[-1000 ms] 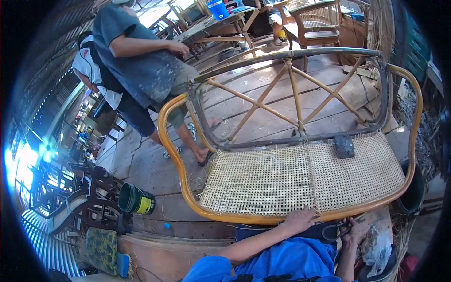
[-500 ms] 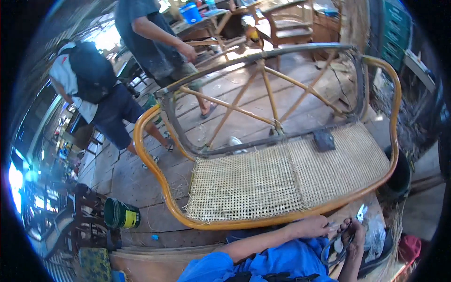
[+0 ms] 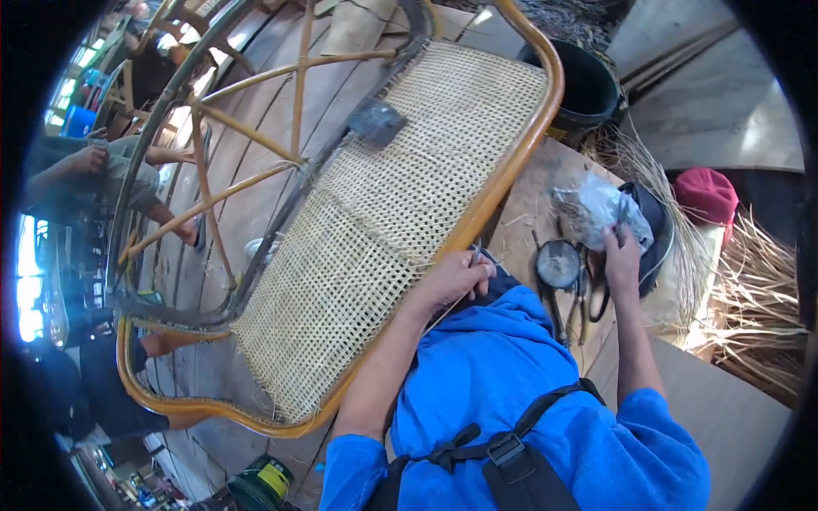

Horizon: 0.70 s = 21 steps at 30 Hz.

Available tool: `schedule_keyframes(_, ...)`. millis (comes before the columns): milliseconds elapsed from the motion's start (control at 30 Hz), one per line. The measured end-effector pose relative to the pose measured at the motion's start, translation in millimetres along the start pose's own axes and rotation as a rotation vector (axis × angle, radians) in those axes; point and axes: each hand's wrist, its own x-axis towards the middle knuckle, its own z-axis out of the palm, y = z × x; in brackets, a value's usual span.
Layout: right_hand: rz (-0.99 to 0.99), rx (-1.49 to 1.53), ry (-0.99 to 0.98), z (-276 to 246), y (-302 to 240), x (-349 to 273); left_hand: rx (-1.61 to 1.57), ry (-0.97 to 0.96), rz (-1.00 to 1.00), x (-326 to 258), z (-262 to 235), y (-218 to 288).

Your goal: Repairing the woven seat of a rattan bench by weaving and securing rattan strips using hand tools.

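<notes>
In front of me stands a rattan bench frame with a woven cane seat. My left hand is closed at the bench's front rail, with a small pointed metal piece sticking out of its fingers; what it belongs to is hidden. My right hand reaches to a crumpled clear plastic bag, fingers closed at its edge. Beside the bag, on a wooden board, lie a round grey disc with a dark rim and dark-handled tools. A dark grey block rests on the seat.
A dark bucket stands past the bench's right end. A red cap and loose cane strands are at the right. Other people stand beyond the bench at the left. A green bucket is at the lower left.
My view has turned to the right and down. My right hand has left the silver-bladed cutters and moved to the plastic bag. My hands are now farther apart.
</notes>
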Motion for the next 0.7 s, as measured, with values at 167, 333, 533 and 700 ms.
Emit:
schedule_keyframes(167, 0.214, -0.362, -0.657, -9.6, 12.3, -58.4, -0.002, -0.098, -0.049, 16.0, 15.2, 3.9)
schedule_keyframes(333, -0.088, -0.237, -0.688, 21.1, 16.6, -80.9, 0.016, -0.140, -0.078, 25.9, 23.6, 9.1)
schedule_keyframes(533, 0.020, -0.161, -0.774, 24.1, 12.9, -74.5, 0.240, -0.205, -0.064, 29.9, 38.1, 12.4)
schedule_keyframes(700, 0.106, -0.104, -0.751, 18.6, 32.9, -93.3, 0.301, -0.241, -0.071, 36.6, 48.0, 8.5)
